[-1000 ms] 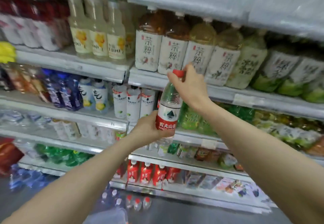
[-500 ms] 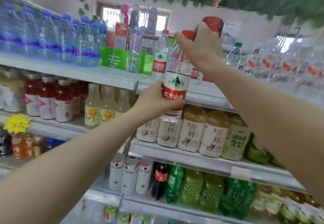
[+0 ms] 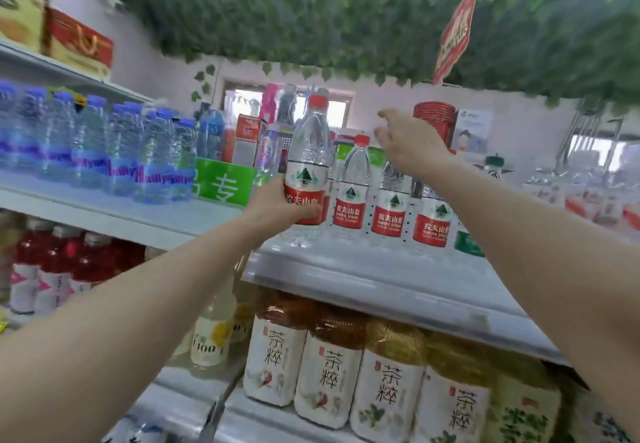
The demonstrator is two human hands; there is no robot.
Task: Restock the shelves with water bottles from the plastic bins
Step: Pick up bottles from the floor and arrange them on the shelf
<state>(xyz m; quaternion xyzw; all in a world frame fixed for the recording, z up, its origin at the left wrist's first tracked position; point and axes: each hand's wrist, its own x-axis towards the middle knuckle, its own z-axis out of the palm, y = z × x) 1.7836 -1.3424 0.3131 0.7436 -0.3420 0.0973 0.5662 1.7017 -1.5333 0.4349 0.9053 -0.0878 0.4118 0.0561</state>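
The left hand [image 3: 277, 205] has its grip clamped round the red label of a water bottle [image 3: 309, 165], which stands upright at the left end of a row of matching red-label bottles [image 3: 349, 196] on the upper shelf [image 3: 363, 279]; its base looks to be at or just above the shelf surface, though the blur there keeps me from saying whether it has touched down. The right hand [image 3: 408, 144] hangs free at about two o'clock from the held bottle's cap, fingers spread and relaxed, holding nothing. The step in hand, as I judge it, is seating this bottle beside its neighbours. To do it well, keep the bottle vertical and lower it until the base sits flat, then slide it toward three o'clock until it sits just beside the next bottle, label facing outward like the rest. Let go only once it stands on its own. The neighbours stand close together, so a sideways nudge could topple the row; the free right hand is well placed to steady their caps. At nine o'clock a green sign [image 3: 225, 184] stands near the left hand, with blue-cap bottles [image 3: 104, 144] farther along, so the wrist should draw straight back toward six o'clock.
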